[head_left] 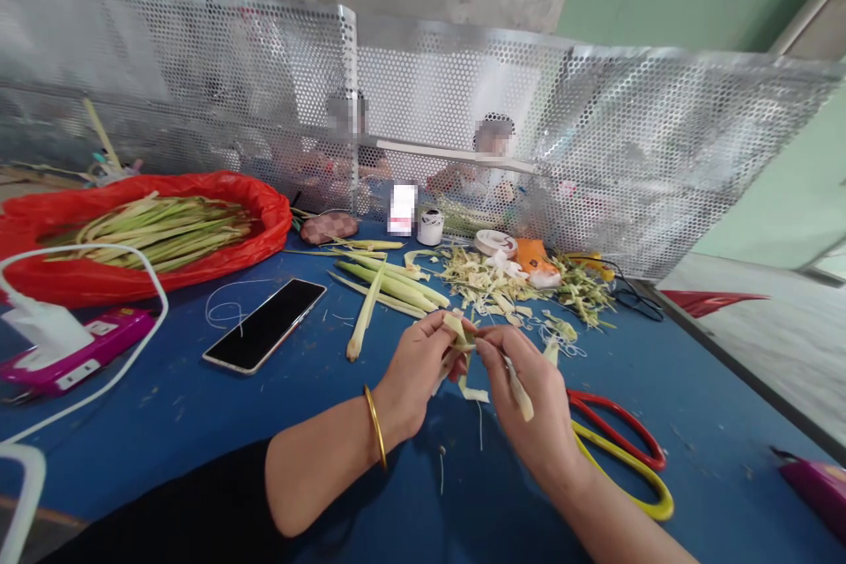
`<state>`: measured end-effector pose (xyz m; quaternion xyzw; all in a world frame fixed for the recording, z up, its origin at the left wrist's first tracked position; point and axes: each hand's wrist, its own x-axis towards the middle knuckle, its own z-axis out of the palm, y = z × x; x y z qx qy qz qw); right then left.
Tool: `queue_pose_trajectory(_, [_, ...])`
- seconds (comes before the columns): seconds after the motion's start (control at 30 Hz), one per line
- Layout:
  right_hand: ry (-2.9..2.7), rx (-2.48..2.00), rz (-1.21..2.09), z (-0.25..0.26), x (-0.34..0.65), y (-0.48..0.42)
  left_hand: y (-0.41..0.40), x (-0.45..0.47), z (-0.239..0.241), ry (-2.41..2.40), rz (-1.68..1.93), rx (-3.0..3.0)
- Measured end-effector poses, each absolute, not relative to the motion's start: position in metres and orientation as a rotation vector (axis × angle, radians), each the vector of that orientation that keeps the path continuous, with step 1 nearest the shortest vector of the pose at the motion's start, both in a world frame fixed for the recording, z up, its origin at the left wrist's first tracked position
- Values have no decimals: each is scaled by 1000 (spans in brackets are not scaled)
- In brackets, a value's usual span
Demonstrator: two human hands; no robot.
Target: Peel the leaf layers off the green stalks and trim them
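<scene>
Between my two hands is a folded strip of pale green leaf (pixel 456 330), with loose ends hanging below. My left hand (pixel 418 366), a gold bangle at its wrist, pinches the folded part. Close beside it, my right hand (pixel 525 383) has its thumb and fingertips pressed on the same strip; a pale strip end sticks out across its fingers. Scissors (pixel 625 449) with one red and one yellow handle lie by my right wrist, their blades hidden behind the hand. Several long green leaves (pixel 397 282) lie just beyond my left hand.
A red plastic bag (pixel 264 194) of long leaves stands at the left, near a purple power strip (pixel 79 357) with a white charger. A black-screened phone (pixel 268 326) lies closer. Leaf scraps (pixel 489 282) and a tape roll (pixel 495 243) lie before the perforated metal screen (pixel 436 79); people sit behind it.
</scene>
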<state>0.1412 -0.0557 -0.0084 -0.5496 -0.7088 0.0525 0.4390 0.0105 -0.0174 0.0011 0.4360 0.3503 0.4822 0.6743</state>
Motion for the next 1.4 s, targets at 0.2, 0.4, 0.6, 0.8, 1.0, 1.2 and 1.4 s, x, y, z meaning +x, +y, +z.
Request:
queue_pose_trajectory(0.2, [-1791, -1321, 99, -7, 141, -56, -16, 10, -1, 831, 1101, 972])
queue_pose_trajectory(0.4, [-1739, -1376, 388, -12, 139, -53, -18, 10, 2, 856, 1173, 962])
queue_pose_trajectory(0.6, [-1692, -1252, 394, -13, 139, -52, -18, 9, 2, 944, 1189, 1087])
queue_pose_trajectory(0.8, [-1684, -1254, 245, -9, 142, -52, -20, 10, 3, 868, 993, 1020])
queue_pose_trajectory(1.0, [-1626, -1266, 267, -4, 141, -51, -18, 8, 5, 667, 854, 873])
queue_pose_trajectory(1.2, [-1512, -1298, 422, -8, 143, -49, -19, 10, 0, 652, 901, 941])
queue_pose_trajectory(1.4, [-1256, -1295, 670, -11, 145, -45, -18, 10, 0, 793, 968, 1009])
